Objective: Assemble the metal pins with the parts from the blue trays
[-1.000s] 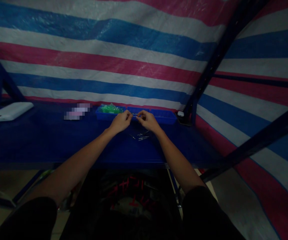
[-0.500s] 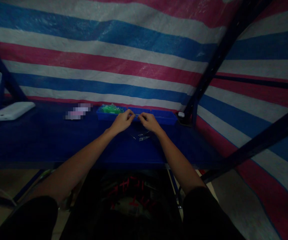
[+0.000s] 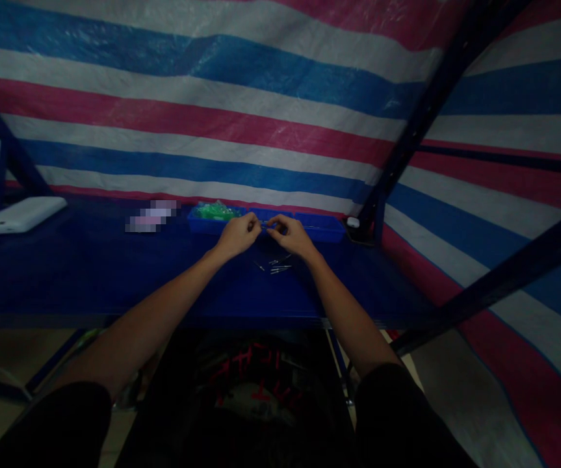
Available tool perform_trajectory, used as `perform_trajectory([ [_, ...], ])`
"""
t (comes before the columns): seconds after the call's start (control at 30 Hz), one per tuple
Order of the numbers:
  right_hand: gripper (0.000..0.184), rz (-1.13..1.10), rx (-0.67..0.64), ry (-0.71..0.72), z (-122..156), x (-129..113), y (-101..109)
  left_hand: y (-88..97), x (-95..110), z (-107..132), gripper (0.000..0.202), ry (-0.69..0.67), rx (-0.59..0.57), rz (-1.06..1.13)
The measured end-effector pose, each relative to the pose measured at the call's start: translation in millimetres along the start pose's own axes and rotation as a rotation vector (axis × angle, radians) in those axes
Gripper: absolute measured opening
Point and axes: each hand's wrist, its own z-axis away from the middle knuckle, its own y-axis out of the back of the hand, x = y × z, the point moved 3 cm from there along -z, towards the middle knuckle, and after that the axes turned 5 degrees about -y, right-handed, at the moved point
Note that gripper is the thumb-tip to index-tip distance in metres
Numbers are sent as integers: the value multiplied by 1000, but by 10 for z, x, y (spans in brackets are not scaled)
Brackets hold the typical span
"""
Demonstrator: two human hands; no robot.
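Observation:
My left hand (image 3: 236, 235) and my right hand (image 3: 290, 235) meet over the dark blue bench (image 3: 90, 273), fingertips pinched together on a thin metal pin (image 3: 264, 224) held between them. Both hands are closed in a pinch. Several more thin metal pins (image 3: 275, 265) lie loose on the bench just below my hands. Right behind my hands stands a long blue tray (image 3: 319, 227) with compartments; its left compartment holds small green parts (image 3: 214, 210). The light is dim and the pin is too small to make out in detail.
A white flat box (image 3: 19, 214) lies at the bench's far left. A blurred pinkish patch (image 3: 151, 216) sits left of the tray. A striped tarpaulin (image 3: 241, 110) hangs behind; dark blue frame bars (image 3: 407, 143) slant at the right. A small white object (image 3: 353, 222) rests by the post.
Hardly anything: my hands stay pinched together at the same spot, shifting only slightly, with small finger movement on the pin.

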Motion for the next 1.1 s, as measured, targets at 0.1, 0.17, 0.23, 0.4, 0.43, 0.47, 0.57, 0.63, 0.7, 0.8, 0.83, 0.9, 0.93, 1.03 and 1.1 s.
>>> perform_trajectory([
  [0.1,21,5,-26,19,7,-21,-16,8,-2,2,15,11,10,-33],
  [0.17,21,7,-34,22,13,-37,-20,10,3,4,16,17,2,-43],
  [0.23,20,11,-34,22,17,-50,-16,13,16,5,16,24,-2,-49],
  [0.4,20,27,-15,31,14,-75,0,42,63,6,18,14,35,-35],
  [0.43,19,31,-10,35,13,-78,3,49,71,6,18,5,42,-21],
  [0.47,19,36,-3,38,11,-81,7,54,79,6,18,-6,49,-5],
  [0.57,22,43,30,38,11,-92,22,73,95,6,22,-19,65,23],
  [0.63,24,27,52,39,16,-108,32,86,99,7,29,-6,70,16],
  [0.7,27,7,57,40,22,-131,37,91,101,9,38,5,54,0],
  [0.8,36,-21,63,7,26,-149,58,71,97,13,48,-4,-11,0],
  [0.83,37,-34,80,-10,25,-147,78,55,92,15,51,-10,-44,8],
  [0.9,36,-65,147,-34,21,-131,144,15,83,21,52,-26,-125,27],
  [0.93,34,-83,192,-41,19,-116,189,-7,78,25,51,-36,-164,32],
  [1.03,27,-103,348,-68,17,-47,345,-63,72,40,37,-71,-246,19],
  [1.1,25,-49,452,-92,27,12,446,-87,69,50,29,-87,-276,13],
])
